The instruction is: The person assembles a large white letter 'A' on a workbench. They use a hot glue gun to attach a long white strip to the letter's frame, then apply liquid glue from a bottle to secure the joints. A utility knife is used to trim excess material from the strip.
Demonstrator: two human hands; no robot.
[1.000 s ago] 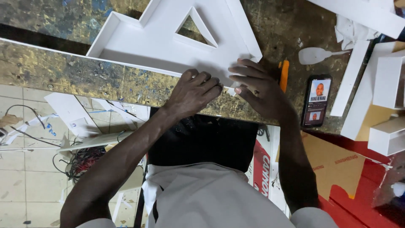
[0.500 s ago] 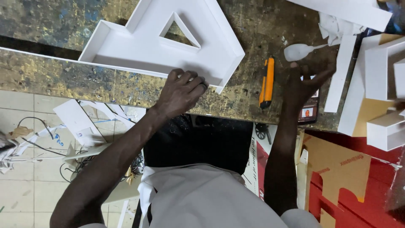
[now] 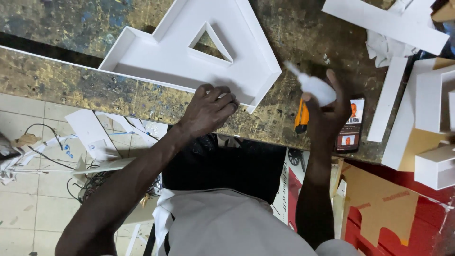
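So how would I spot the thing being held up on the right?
Start at the big white letter-shaped foam tray on the paint-stained workbench, then look right past its corner. There the right hand holds a small white squeeze bottle, nozzle pointing up-left. Unlike the orange utility knife below it, it is soft, white and off the bench.

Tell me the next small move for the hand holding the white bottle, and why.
Probably swing the right hand leftward, tipping the white squeeze bottle toward the corner of the white channel letter. The nozzle already points that way, and the left hand presses on the letter's near wall beside that corner, steadying it on the workbench.
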